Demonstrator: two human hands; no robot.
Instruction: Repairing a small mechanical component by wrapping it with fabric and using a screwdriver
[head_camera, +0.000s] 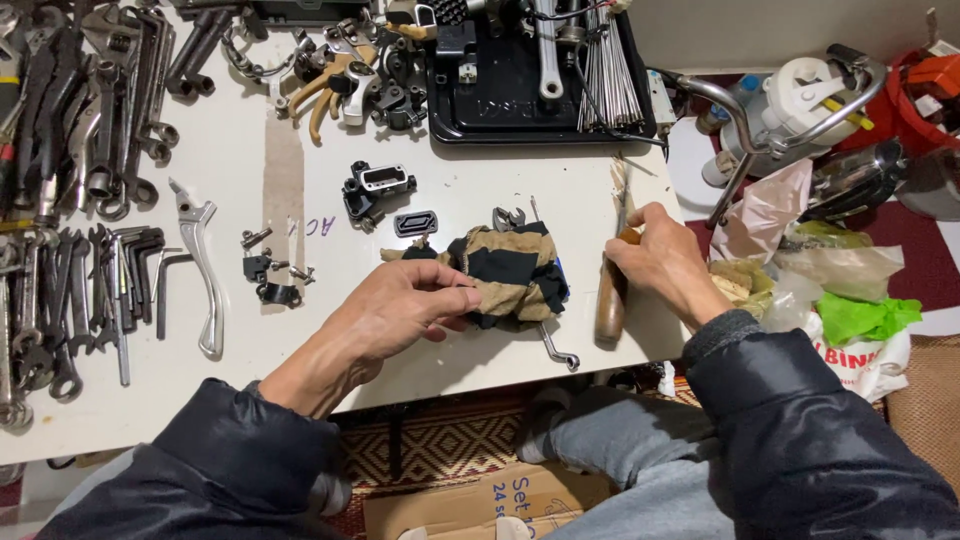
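Note:
My left hand (405, 310) rests on the white table (230, 170), its fingertips pinched at the edge of a crumpled black-and-tan striped rag (515, 272). My right hand (662, 262) lies over a tool with a brown wooden handle (608, 305) at the table's right edge, fingers curled on its top. A small wrench (558, 350) pokes out from under the rag. Just beyond the rag sit a black brake master cylinder body (368, 190) and its small black cap (414, 222).
Rows of wrenches and hex keys (70, 200) fill the left side. A silver brake lever (200, 265) and small bolts (268, 268) lie mid-left. A black tray (540, 90) with spokes stands at the back. Plastic bags (830, 290) and handlebars (780, 110) crowd the right.

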